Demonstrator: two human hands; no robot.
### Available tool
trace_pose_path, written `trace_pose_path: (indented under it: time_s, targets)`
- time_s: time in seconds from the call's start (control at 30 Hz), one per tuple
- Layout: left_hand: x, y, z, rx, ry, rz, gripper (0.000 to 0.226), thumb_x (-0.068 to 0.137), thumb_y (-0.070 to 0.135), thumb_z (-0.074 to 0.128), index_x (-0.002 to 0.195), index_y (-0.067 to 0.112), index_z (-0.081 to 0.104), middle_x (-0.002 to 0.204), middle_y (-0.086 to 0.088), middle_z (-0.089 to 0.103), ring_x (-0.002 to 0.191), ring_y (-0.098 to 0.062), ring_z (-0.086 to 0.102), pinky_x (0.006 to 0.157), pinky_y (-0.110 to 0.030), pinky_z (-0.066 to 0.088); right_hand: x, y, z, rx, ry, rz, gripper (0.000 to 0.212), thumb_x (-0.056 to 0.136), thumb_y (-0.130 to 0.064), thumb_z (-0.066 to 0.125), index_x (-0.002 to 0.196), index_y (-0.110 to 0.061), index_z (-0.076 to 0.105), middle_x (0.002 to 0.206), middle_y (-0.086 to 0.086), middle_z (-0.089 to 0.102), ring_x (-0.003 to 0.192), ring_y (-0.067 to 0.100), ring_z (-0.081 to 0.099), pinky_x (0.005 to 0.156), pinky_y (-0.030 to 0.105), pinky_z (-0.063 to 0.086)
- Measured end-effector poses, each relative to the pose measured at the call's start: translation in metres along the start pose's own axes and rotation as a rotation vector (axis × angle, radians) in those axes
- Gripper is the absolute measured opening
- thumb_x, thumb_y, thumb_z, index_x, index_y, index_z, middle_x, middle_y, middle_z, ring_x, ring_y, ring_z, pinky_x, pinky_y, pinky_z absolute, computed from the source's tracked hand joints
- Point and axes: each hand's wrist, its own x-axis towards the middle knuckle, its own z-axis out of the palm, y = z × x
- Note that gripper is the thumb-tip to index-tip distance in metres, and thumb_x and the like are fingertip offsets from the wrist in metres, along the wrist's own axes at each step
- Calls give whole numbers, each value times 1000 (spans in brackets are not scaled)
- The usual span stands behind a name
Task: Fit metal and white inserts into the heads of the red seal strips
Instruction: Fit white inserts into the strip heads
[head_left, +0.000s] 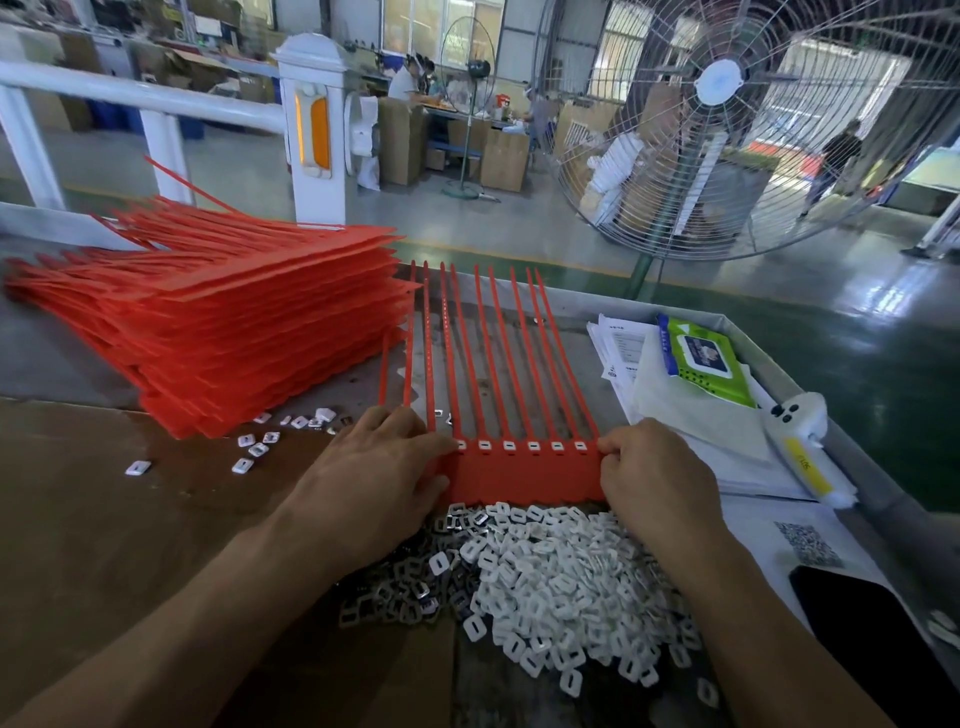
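Bench (156, 519): 1 seal strip sheet (524, 475), 6 inserts showing.

Both forearms are bare from the lower edge of the view up to the wrists, with no sleeve or cuff showing behind the hands. The bare left hand (382, 465) wears no glove, ring or wristband. The bare right hand (657, 475) is likewise ungloved, its wrist plain, fingernails short and unpainted where visible.
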Motion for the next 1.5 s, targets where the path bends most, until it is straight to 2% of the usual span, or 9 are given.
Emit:
trace_pose_path:
  time_s: [0.3, 0.47, 0.6, 0.77, 0.9, 1.03, 1.13, 1.27, 1.5]
  targets:
    - [0, -2, -11, -126, 45, -31, 38, 99, 44, 56, 137, 39, 56, 130, 18, 49, 125, -7, 45, 103, -32, 45, -7, 11, 2, 224, 118, 42, 30, 98, -24, 58, 124, -15, 71, 122, 5, 69, 112, 24, 63, 90, 37, 49]
    - [-1, -11, -22, 135, 60, -224, 39, 96, 51, 55, 133, 39, 58, 127, 7, 57, 123, -19, 52, 101, -37, 41, -2, 12, 4, 87, 42, 39, 35, 100, -39, 56, 88, -10, 72, 95, 10, 66, 83, 26, 63, 71, 38, 52]
    - [-1, -13, -24, 262, 9, -313, 48, 89, 70, 52, 120, 34, 61, 121, 4, 62, 118, -20, 56, 98, -37, 42, -2, 11, 4, 66, -1, 46, 44, 99, -47, 55, 65, -20, 50, 85, 11, 61, 73, 24, 59, 59, 33, 38]
    - [-1, -12, -22, 255, 20, -342, 48, 88, 73, 52, 108, 30, 62, 108, 6, 68, 109, -18, 62, 90, -36, 42, -1, 14, 8, 229, 15, 72, 24, 98, -42, 61, 98, -19, 70, 100, 2, 65, 90, 20, 63, 74, 34, 48]
    - [1, -12, -20, 70, 32, -406, 39, 85, 66, 65, 94, 28, 62, 94, 6, 69, 93, -19, 65, 79, -35, 48, -1, 17, 8, 642, 86, 167, 15, 95, -36, 68, 107, -27, 67, 99, -11, 67, 94, 9, 64, 77, 30, 49]
    - [3, -17, -19, -257, 101, -446, 20, 90, 44, 71, 81, 33, 57, 82, 9, 67, 81, -13, 64, 78, -39, 55, 2, 17, 4, 1007, 15, 288, 9, 95, -31, 71, 98, -22, 75, 82, -1, 77, 62, 19, 70, 46, 28, 52]
    - [7, -20, -16, -424, 133, -448, 12, 91, 38, 72, 87, 32, 62, 81, 8, 69, 70, -8, 65, 70, -37, 57, 4, 19, 3, 1159, -48, 314, 13, 94, -29, 72, 88, -22, 81, 78, 10, 77, 56, 30, 64, 41, 29, 45]
    - [12, -23, -8, -579, 171, -448, 10, 91, 34, 74, 89, 30, 65, 77, 4, 71, 54, -7, 63, 55, -29, 49, 6, 25, 2, 1223, -120, 255, 16, 92, -37, 72, 87, -25, 82, 72, 19, 73, 50, 22, 59, 38, 24, 36]
    - [12, -20, -6, -665, 272, -414, 9, 91, 30, 75, 87, 31, 67, 78, 22, 73, 68, 4, 67, 62, -25, 52, 3, 32, -4, 1072, -300, 107, 14, 95, -29, 69, 87, -24, 79, 67, 22, 70, 43, 21, 53, 35, 21, 29]
